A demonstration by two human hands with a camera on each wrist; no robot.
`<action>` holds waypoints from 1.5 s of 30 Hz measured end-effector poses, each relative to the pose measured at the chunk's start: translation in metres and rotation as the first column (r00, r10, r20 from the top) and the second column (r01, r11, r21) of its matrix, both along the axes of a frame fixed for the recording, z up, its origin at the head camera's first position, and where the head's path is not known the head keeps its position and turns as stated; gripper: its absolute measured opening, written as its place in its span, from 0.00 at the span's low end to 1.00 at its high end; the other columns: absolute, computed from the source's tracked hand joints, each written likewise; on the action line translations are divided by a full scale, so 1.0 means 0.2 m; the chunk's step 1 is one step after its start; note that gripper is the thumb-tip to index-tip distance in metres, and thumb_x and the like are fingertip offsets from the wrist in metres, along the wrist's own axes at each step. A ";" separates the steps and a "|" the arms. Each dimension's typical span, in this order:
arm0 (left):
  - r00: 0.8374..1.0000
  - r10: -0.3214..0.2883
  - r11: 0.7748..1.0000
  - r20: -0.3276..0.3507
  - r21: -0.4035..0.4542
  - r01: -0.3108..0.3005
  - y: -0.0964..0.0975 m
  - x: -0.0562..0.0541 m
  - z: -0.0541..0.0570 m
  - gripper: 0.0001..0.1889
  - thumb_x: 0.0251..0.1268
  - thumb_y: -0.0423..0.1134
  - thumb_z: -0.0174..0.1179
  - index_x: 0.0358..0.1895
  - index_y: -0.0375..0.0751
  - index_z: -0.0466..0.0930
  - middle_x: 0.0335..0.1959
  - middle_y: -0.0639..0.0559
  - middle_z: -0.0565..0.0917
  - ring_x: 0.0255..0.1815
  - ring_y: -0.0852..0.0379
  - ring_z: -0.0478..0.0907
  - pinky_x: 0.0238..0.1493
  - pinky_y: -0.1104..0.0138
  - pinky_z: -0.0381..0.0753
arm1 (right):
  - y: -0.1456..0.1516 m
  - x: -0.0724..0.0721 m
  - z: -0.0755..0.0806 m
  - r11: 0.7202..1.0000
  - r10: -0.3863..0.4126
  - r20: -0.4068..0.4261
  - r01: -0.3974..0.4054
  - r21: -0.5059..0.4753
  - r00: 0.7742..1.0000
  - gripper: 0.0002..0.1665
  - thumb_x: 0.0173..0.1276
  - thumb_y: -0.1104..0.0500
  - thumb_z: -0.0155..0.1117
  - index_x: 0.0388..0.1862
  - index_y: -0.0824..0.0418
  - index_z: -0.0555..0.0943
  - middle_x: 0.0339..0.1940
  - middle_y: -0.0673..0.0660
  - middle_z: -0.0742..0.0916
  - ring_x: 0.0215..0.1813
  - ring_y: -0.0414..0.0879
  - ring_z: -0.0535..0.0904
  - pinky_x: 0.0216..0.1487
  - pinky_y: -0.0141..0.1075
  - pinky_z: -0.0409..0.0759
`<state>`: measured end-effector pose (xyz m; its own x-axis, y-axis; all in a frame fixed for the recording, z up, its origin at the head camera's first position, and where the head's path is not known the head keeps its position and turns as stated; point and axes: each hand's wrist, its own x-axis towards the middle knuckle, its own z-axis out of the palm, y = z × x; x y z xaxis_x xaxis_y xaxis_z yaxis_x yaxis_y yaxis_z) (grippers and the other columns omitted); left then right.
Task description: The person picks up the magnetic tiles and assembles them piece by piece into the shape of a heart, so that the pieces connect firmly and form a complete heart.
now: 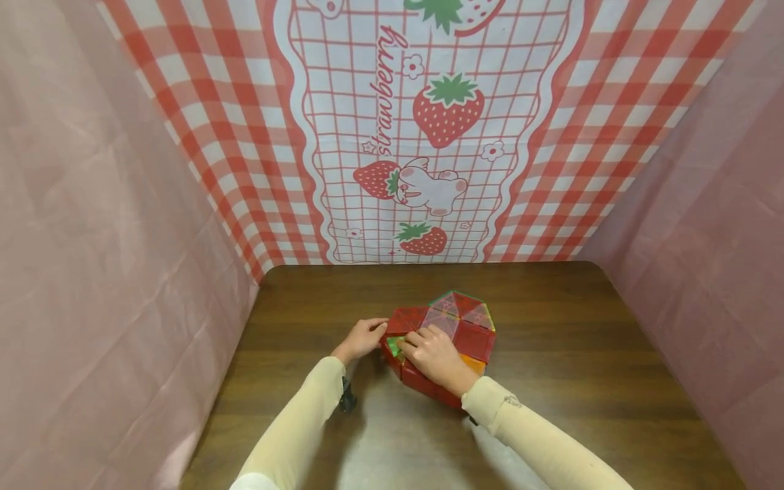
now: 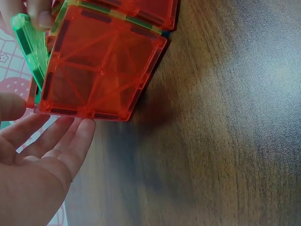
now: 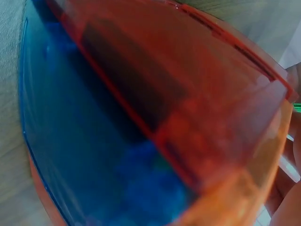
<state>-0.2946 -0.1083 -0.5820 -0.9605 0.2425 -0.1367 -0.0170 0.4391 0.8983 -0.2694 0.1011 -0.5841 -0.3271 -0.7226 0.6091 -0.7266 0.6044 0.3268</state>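
A heart-like build of see-through magnetic tiles stands on the table, mostly red with pink, orange and blue pieces. My right hand reaches over its near side and pinches a green magnetic tile, which tilts at an opening in the top by the left end. Fingers of my left hand lie fairly straight against the lower edge of a red square tile, the thumb touching a red rim beside it. From the right wrist, a blue side tile fills much of the view, and most of that hand is hidden.
The build sits on a brown wooden table. A strawberry-print cloth hangs behind it, and plain pink cloths hang along the left and right sides.
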 end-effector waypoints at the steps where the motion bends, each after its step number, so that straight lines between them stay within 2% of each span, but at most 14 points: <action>1: 1.000 0.003 1.000 -0.002 0.012 -0.003 0.00 0.00 -0.01 0.20 0.80 0.38 0.49 0.64 0.29 0.77 0.58 0.31 0.82 0.47 0.42 0.86 0.46 0.58 0.87 | 0.00 0.00 -0.01 1.000 0.002 0.011 -0.002 -0.006 1.000 0.09 0.58 0.53 0.78 0.39 0.51 0.92 0.34 0.48 0.87 0.33 0.46 0.83 0.34 0.37 0.76; 7: 1.000 0.009 0.999 -0.016 0.051 -0.008 0.01 0.00 -0.03 0.20 0.79 0.38 0.50 0.63 0.28 0.78 0.56 0.32 0.84 0.46 0.43 0.87 0.45 0.59 0.87 | 0.01 -0.01 -0.02 0.998 0.012 0.105 -0.005 -0.063 0.994 0.13 0.60 0.49 0.77 0.42 0.51 0.91 0.37 0.49 0.88 0.38 0.46 0.83 0.38 0.38 0.79; 13: 0.996 -0.050 0.993 -0.080 0.101 0.058 -0.03 0.00 -0.05 0.23 0.79 0.47 0.52 0.63 0.32 0.80 0.54 0.34 0.85 0.41 0.52 0.87 0.42 0.62 0.87 | 0.02 0.00 -0.04 0.997 0.026 0.157 -0.014 -0.078 0.987 0.16 0.63 0.48 0.74 0.46 0.54 0.90 0.39 0.51 0.89 0.41 0.47 0.83 0.40 0.39 0.81; 19: 0.999 -0.013 1.000 -0.052 0.025 0.015 -0.02 0.02 -0.04 0.22 0.80 0.44 0.50 0.65 0.33 0.79 0.58 0.33 0.84 0.42 0.48 0.87 0.43 0.62 0.86 | 0.03 0.02 -0.06 0.997 0.022 0.225 -0.006 -0.072 0.974 0.20 0.66 0.46 0.72 0.50 0.56 0.89 0.44 0.52 0.88 0.44 0.48 0.82 0.41 0.40 0.80; 24: 0.999 0.003 1.000 -0.041 -0.026 -0.004 0.00 0.02 -0.04 0.21 0.81 0.43 0.50 0.65 0.35 0.78 0.59 0.35 0.84 0.43 0.49 0.86 0.41 0.65 0.83 | 0.04 0.04 -0.08 0.993 0.037 0.228 -0.011 -0.114 0.973 0.20 0.63 0.44 0.73 0.46 0.57 0.90 0.44 0.54 0.87 0.44 0.49 0.82 0.42 0.42 0.80; 27: 0.999 0.001 0.999 -0.036 -0.035 -0.002 0.00 0.03 -0.04 0.22 0.81 0.45 0.50 0.66 0.36 0.78 0.60 0.36 0.83 0.45 0.46 0.85 0.46 0.60 0.83 | 0.03 0.06 -0.09 0.991 0.027 0.229 0.004 -0.133 0.973 0.20 0.62 0.45 0.74 0.44 0.58 0.90 0.43 0.54 0.87 0.45 0.50 0.82 0.42 0.42 0.80; 30: 0.998 -0.023 0.998 -0.051 -0.052 0.020 -0.01 0.05 -0.04 0.24 0.80 0.49 0.49 0.69 0.37 0.76 0.64 0.36 0.80 0.57 0.41 0.82 0.58 0.51 0.81 | 0.02 0.08 -0.09 0.989 0.014 0.258 0.024 -0.144 0.966 0.21 0.62 0.45 0.75 0.46 0.59 0.90 0.45 0.54 0.87 0.47 0.50 0.83 0.44 0.43 0.80; 33: 0.993 -0.067 0.996 -0.093 -0.061 0.061 -0.02 0.08 -0.04 0.28 0.79 0.51 0.49 0.72 0.36 0.71 0.67 0.33 0.77 0.67 0.37 0.75 0.66 0.47 0.75 | 0.04 0.09 -0.06 0.988 -0.010 0.350 0.063 -0.139 0.937 0.24 0.65 0.43 0.72 0.52 0.58 0.88 0.50 0.56 0.87 0.52 0.52 0.83 0.50 0.47 0.80; 35: 0.990 -0.092 0.995 -0.107 -0.042 0.088 -0.01 0.11 -0.04 0.32 0.78 0.51 0.53 0.76 0.34 0.64 0.70 0.31 0.73 0.71 0.35 0.70 0.70 0.45 0.71 | 0.10 0.08 -0.04 0.978 -0.064 0.453 0.146 -0.149 0.889 0.28 0.67 0.42 0.69 0.59 0.57 0.85 0.56 0.59 0.86 0.58 0.54 0.81 0.56 0.52 0.78; 37: 0.989 -0.100 0.995 -0.112 -0.025 0.098 0.00 0.15 -0.06 0.38 0.75 0.49 0.57 0.79 0.34 0.56 0.73 0.29 0.68 0.73 0.34 0.67 0.71 0.45 0.69 | 0.18 0.06 -0.01 0.941 -0.138 0.568 0.287 -0.182 0.811 0.31 0.70 0.41 0.66 0.66 0.56 0.81 0.63 0.63 0.82 0.65 0.59 0.77 0.62 0.58 0.73; 39: 0.994 -0.066 0.998 -0.093 -0.011 0.065 0.03 0.20 -0.07 0.44 0.72 0.49 0.61 0.81 0.35 0.48 0.76 0.28 0.62 0.76 0.33 0.62 0.72 0.42 0.66 | 0.29 0.03 0.00 0.870 -0.205 0.681 0.450 -0.203 0.703 0.35 0.72 0.41 0.63 0.72 0.55 0.75 0.70 0.66 0.76 0.71 0.64 0.71 0.65 0.62 0.67; 41: 0.996 0.012 0.999 -0.091 -0.030 -0.015 0.07 0.28 -0.08 0.49 0.69 0.50 0.64 0.82 0.36 0.44 0.76 0.27 0.61 0.75 0.32 0.63 0.71 0.41 0.67 | 0.40 0.00 0.00 0.785 -0.223 0.780 0.582 -0.213 0.585 0.38 0.73 0.41 0.60 0.76 0.57 0.69 0.75 0.70 0.69 0.75 0.68 0.64 0.68 0.67 0.62; 43: 0.992 0.104 0.994 -0.071 -0.025 -0.106 0.12 0.36 -0.08 0.52 0.67 0.52 0.66 0.82 0.36 0.41 0.75 0.26 0.62 0.73 0.31 0.65 0.69 0.40 0.69 | 0.49 -0.04 -0.01 0.726 -0.197 0.852 0.656 -0.206 0.485 0.42 0.75 0.41 0.57 0.80 0.59 0.61 0.78 0.72 0.64 0.77 0.71 0.59 0.71 0.68 0.59; 45: 0.984 0.174 0.985 -0.032 0.022 -0.173 0.16 0.44 -0.09 0.54 0.66 0.53 0.66 0.82 0.35 0.40 0.74 0.25 0.63 0.71 0.30 0.68 0.68 0.40 0.70 | 0.56 -0.07 -0.04 0.682 -0.135 0.906 0.701 -0.208 0.400 0.45 0.77 0.40 0.54 0.82 0.61 0.55 0.78 0.73 0.61 0.77 0.71 0.57 0.74 0.67 0.56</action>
